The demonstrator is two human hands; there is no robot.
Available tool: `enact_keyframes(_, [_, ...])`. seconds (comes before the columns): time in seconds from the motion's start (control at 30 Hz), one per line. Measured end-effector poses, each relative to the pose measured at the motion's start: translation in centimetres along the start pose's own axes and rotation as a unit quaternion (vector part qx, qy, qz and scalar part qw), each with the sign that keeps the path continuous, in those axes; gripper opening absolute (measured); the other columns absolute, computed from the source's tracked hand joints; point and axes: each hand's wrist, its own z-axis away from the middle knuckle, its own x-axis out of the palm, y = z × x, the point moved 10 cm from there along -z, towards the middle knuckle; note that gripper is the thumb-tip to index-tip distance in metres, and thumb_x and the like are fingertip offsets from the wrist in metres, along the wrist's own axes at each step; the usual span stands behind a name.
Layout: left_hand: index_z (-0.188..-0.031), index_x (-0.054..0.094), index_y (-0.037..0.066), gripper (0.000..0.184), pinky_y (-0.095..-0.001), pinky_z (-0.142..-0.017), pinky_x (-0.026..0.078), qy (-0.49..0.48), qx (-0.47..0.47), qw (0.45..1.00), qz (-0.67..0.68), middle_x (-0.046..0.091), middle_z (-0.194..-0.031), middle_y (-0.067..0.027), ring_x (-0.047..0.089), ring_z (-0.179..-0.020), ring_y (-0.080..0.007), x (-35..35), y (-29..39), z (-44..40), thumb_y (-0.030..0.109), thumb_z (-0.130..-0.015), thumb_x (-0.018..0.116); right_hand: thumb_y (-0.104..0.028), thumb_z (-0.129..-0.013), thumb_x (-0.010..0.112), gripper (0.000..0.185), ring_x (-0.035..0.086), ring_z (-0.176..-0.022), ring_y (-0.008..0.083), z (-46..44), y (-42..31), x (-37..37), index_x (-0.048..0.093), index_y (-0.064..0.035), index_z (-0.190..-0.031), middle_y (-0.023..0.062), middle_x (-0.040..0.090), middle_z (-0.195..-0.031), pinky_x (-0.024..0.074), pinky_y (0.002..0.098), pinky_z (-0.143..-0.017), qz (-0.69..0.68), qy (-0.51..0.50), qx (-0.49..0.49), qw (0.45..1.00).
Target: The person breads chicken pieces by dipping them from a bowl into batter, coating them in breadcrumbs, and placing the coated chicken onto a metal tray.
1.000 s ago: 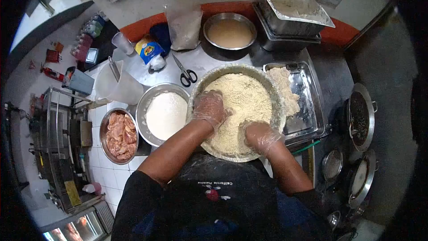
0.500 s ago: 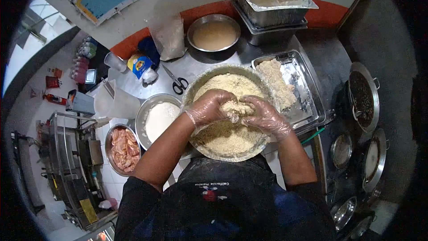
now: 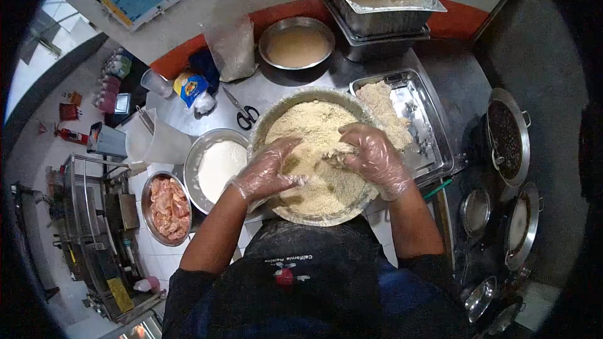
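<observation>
Both my hands wear clear plastic gloves over a large metal bowl (image 3: 257, 144) of pale breading flour (image 3: 320, 119). My left hand (image 3: 270, 169) is at the bowl's left side, fingers apart and holding nothing. On the right, my right hand (image 3: 375, 157) has its fingers curled around a flour-coated piece (image 3: 339, 152), apparently chicken, mostly hidden by the hand. Coated pieces (image 3: 384, 113) lie on a metal tray (image 3: 433, 132) to the right. To the left stand a bowl of white batter or flour (image 3: 220, 166) and a bowl of raw chicken (image 3: 168, 207).
Black-handled scissors (image 3: 247, 116) lie behind the bowl. A bowl of tan liquid (image 3: 296, 47), a plastic bag (image 3: 232, 50) and stacked metal pans (image 3: 383, 9) stand at the back. Far right is a pan of dark oil (image 3: 507, 135). A white pitcher (image 3: 151, 138) stands left.
My hands were together around a coated clump above the flour. They have moved apart: the left has let go and opened leftward, the right keeps the coated piece lower at the right.
</observation>
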Motion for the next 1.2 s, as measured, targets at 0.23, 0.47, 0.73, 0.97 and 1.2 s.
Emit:
enact_keyframes(0.23, [-0.142, 0.052, 0.008, 0.07, -0.0434, -0.109, 0.047, -0.026, -0.013, 0.99, 0.137, 0.052, -0.142, -0.0193, 0.057, -0.127, -0.0328, 0.1, -0.3, 2.9, 0.028, -0.082, 0.082, -0.019, -0.089, 0.069, 0.035, 0.06, -0.101, 0.0141, 2.7, 1.8, -9.2, 0.064, 0.0057, -0.114, 0.0097, 0.067, -0.109, 0.0493, 0.0321, -0.091, -0.382, 0.11, 0.06, 0.916])
enact_keyframes(0.47, [-0.14, 0.053, 0.003, 0.072, -0.0403, -0.1, 0.052, 0.033, -0.033, 0.946, 0.321, 0.06, -0.133, -0.0161, 0.062, -0.119, -0.0283, -0.9, -1.3, 5.9, 0.041, -0.085, 0.081, -0.009, -0.09, 0.064, 0.033, 0.062, -0.098, 0.0135, 8.9, 13.3, -9.4, 0.063, 0.0042, -0.12, 0.0049, 0.067, -0.109, 0.0509, 0.0312, -0.089, -0.322, 0.153, 0.176, 0.918])
enact_keyframes(0.73, [-0.14, 0.053, 0.002, 0.078, -0.0412, -0.099, 0.05, 0.061, -0.022, 0.952, 0.3, 0.062, -0.132, -0.0153, 0.063, -0.116, -0.0274, -2.8, -0.8, 6.9, 0.052, -0.085, 0.078, -0.01, -0.083, 0.072, 0.042, 0.07, -0.095, 0.0273, 14.2, 29.8, -0.9, 0.065, -0.002, -0.124, 0.0151, 0.073, -0.105, 0.0544, 0.0357, -0.088, -0.115, 0.044, 0.435, 0.892])
enact_keyframes(0.97, [-0.136, 0.056, 0.003, 0.069, -0.0396, -0.094, 0.053, 0.081, -0.011, 0.96, 0.267, 0.065, -0.125, -0.0152, 0.067, -0.11, -0.0268, -3.1, -0.7, 7.9, 0.044, -0.086, 0.079, -0.011, -0.081, 0.075, 0.046, 0.068, -0.105, 0.0353, 12.8, 25.4, -1.9, 0.065, -0.0031, -0.125, 0.0219, 0.07, -0.113, 0.053, 0.0401, -0.094, 0.033, 0.083, 0.271, 0.958])
enact_keyframes(1.2, [-0.134, 0.057, 0.001, 0.066, -0.0407, -0.095, 0.053, 0.105, -0.011, 0.974, 0.201, 0.065, -0.123, -0.0183, 0.068, -0.108, -0.0288, -5.0, -0.9, 9.7, 0.041, -0.086, 0.079, -0.005, -0.084, 0.069, 0.036, 0.068, -0.106, 0.0348, 9.7, 15.0, -7.3, 0.066, 0.0032, -0.119, 0.0233, 0.07, -0.112, 0.0527, 0.0397, -0.093, 0.166, 0.113, 0.309, 0.93])
